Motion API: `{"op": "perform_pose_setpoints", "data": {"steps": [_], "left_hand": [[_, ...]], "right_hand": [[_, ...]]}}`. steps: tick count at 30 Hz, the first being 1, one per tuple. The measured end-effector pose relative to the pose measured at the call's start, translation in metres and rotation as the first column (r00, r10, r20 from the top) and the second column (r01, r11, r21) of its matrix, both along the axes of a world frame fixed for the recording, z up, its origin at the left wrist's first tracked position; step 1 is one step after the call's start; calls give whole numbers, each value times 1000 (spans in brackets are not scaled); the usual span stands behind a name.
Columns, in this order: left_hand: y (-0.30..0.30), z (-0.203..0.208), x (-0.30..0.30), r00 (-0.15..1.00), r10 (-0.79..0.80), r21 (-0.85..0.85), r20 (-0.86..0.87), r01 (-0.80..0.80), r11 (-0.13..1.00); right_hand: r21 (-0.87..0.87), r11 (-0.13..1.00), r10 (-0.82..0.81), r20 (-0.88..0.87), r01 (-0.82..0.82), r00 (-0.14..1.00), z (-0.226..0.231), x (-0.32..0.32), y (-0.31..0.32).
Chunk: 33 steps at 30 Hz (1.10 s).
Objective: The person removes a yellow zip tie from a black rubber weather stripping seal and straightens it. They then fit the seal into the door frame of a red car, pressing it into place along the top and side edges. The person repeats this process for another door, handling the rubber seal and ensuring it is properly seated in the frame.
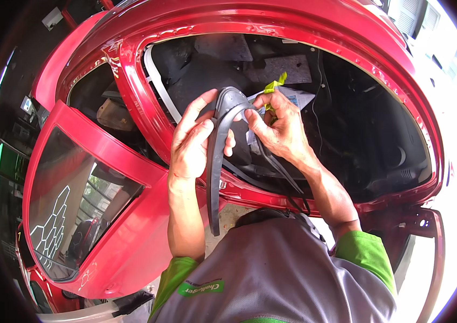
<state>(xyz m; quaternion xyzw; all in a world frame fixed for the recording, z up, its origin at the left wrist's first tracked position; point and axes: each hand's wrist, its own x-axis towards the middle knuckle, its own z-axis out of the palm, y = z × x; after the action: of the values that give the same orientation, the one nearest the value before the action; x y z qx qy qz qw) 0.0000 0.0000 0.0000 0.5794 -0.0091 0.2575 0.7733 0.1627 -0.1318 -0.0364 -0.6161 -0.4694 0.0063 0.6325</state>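
A black rubber door seal strip (pixel 215 183) is bent into a loop in front of my chest, its two ends hanging down. My left hand (pixel 188 153) grips the left side of the bend, with fingers behind it and the thumb in front. On the other side of the bend, my right hand (pixel 285 129) pinches the strip between thumb and forefinger. Just behind the right fingers shows a yellow-green strip of material (pixel 276 82) beside a white sheet (pixel 299 98), partly hidden by that hand.
Before me is a red car body (pixel 131 102) with a large door opening onto a dark, stripped interior. An open red door (pixel 110 226) with a window stands at left. Another door (pixel 436 253) stands open at lower right. A thin wire (pixel 320 107) hangs inside the opening.
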Motion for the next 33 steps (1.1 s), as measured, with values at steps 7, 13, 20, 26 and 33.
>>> {"op": "perform_pose_setpoints", "data": {"steps": [7,13,20,26,33], "left_hand": [[-2,-19,-5,992,26,18,-125,-24,1000],[-13,-19,14,987,5,151,-162,19,988],[-16,-24,48,986,45,201,-160,-12,979],[-42,-56,98,932,362,285,-6,-345,894],[-66,-71,68,862,403,620,308,-503,602]], "right_hand": [[114,987,-113,-36,117,993,0,18,6],[61,998,-10,-303,30,953,-19,40,24],[70,991,-69,-452,112,890,-12,42,22],[-139,985,-118,-77,107,990,14,39,-5],[-148,989,18,41,-11,999,30,64,-50]]}}
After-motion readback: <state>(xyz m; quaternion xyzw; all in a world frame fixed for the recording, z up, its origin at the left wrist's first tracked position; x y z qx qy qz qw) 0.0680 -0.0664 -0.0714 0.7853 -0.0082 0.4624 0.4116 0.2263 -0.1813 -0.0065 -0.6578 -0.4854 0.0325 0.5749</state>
